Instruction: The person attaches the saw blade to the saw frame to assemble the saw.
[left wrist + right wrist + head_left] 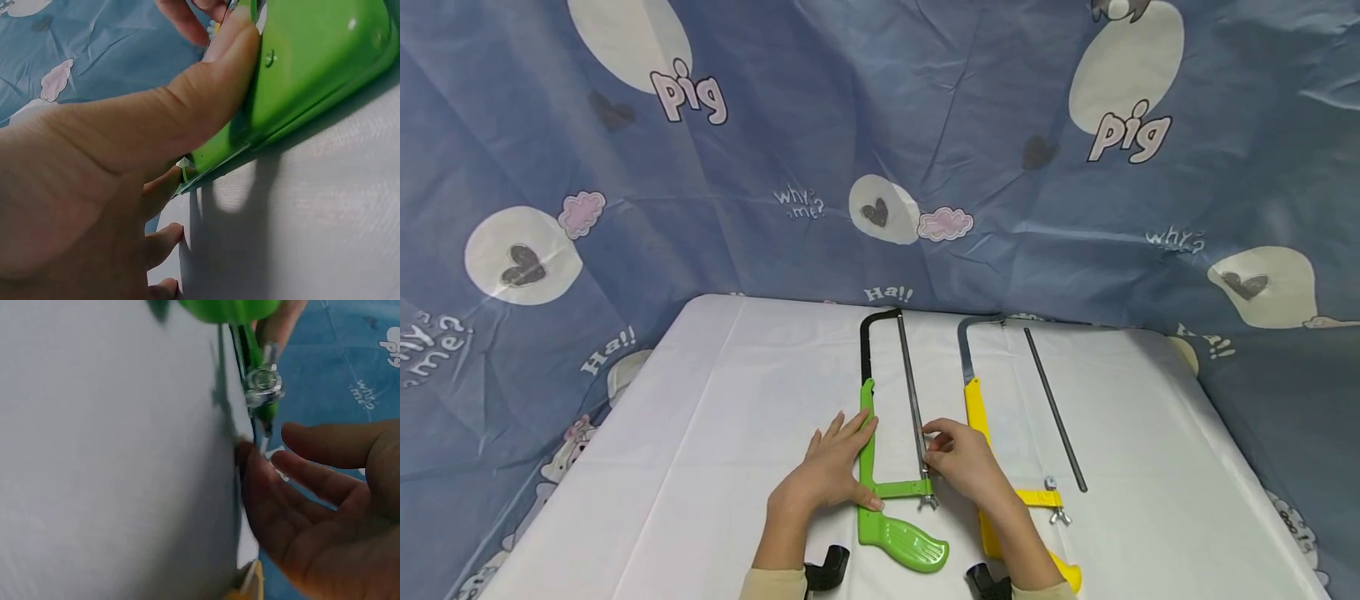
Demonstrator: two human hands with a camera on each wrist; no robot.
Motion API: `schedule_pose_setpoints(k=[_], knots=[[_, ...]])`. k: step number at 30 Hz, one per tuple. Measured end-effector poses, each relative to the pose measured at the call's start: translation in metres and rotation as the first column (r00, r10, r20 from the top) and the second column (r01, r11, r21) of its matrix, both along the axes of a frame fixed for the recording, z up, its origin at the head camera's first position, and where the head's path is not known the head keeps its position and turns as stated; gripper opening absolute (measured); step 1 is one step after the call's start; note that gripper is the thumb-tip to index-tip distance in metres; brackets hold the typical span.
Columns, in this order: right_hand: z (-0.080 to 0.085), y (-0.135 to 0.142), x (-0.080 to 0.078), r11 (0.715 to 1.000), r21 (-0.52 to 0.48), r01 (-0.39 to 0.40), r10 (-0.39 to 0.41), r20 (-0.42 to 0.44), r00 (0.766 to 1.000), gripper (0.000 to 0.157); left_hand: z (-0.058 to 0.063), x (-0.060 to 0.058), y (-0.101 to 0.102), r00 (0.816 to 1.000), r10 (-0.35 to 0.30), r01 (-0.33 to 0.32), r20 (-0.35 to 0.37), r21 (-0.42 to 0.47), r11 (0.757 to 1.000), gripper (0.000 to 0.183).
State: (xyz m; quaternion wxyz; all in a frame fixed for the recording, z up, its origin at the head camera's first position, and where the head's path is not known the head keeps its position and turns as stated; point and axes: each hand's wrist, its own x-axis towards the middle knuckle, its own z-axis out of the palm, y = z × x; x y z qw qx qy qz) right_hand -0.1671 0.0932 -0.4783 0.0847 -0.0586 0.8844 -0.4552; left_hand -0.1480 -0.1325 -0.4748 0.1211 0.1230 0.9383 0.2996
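Observation:
A green-handled hacksaw [867, 450] with a black front arm lies on the white-covered table [737, 417]. Its dark blade [911, 379] runs from the black tip down to the green crossbar, where a wing nut [928, 502] sits. My left hand [829, 468] rests across the green frame, fingers spread and nearly straight; its thumb presses the frame in the left wrist view. At the blade's near end, my right hand [967, 461] has curled fingers and thumb about the blade, just beyond the wing nut. Part of that grip is hidden in the head view.
A yellow hacksaw [976, 408] lies to the right, partly under my right forearm, with its own wing nut [1060, 517] on the crossbar. Farther right is a loose blade [1056, 408]. A blue printed cloth [880, 150] hangs behind the table.

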Motion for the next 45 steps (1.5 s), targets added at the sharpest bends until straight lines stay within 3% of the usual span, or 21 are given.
schedule_pose_setpoints(k=[4, 10, 18, 33, 45], knots=[[0.010, 0.004, 0.004, 0.998, 0.067, 0.000, 0.000, 0.006, 1.000, 0.009, -0.003, -0.001, 0.003, 1.000, 0.002, -0.002, -0.022, -0.015, 1.000, 0.119], [0.022, 0.009, 0.012, 0.980, 0.167, -0.108, 0.105, 0.025, 0.994, 0.019, -0.006, -0.002, 0.005, 0.999, 0.019, -0.019, -0.033, -0.019, 1.000, 0.118], [0.023, 0.006, 0.019, 0.944, 0.247, -0.218, 0.205, 0.078, 0.976, 0.028, -0.005, -0.001, 0.006, 0.999, 0.036, -0.036, -0.035, 0.007, 0.999, 0.118], [0.022, -0.003, 0.025, 0.916, 0.356, -0.184, 0.173, 0.063, 0.983, 0.028, -0.005, 0.001, 0.007, 0.997, 0.058, -0.057, -0.056, 0.027, 0.998, 0.114], [0.017, 0.000, 0.022, 0.941, 0.271, -0.201, 0.184, 0.090, 0.979, 0.029, -0.006, 0.000, 0.006, 0.998, 0.050, -0.048, -0.048, 0.034, 0.998, 0.115]])
